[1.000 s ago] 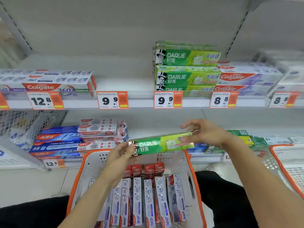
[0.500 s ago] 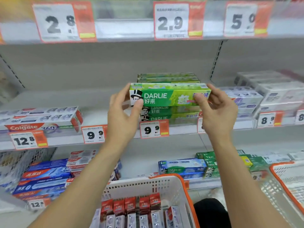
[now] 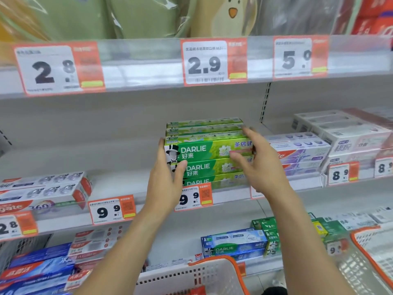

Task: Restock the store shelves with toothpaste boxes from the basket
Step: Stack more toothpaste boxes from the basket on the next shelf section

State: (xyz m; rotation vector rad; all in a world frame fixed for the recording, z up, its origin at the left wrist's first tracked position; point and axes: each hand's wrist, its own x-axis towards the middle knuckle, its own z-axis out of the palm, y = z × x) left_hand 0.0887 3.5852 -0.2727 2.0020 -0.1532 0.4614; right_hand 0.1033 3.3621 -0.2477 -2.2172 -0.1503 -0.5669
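On the middle shelf, head view: green DARLIE stack (image 3: 209,167), three boxes high at the front, two more box tops visible behind.
Top box: DARLIE box (image 3: 207,149) lies flat on the stack, label facing me.
My left hand (image 3: 168,179): fingers straight, flat against the box's left end, thumb across the stack's front; grasping nothing.
My right hand (image 3: 258,161): fingers spread and relaxed at the box's right end, covering the stack's right corner; I cannot tell whether they touch it.
Price tags: three on the upper rail, a 9.9 tag (image 3: 192,198) partly behind my left wrist.
Baskets: white basket (image 3: 212,275) with orange rim, cut off below; second one cut off at right.
Neighbouring boxes: blurred, uncounted.
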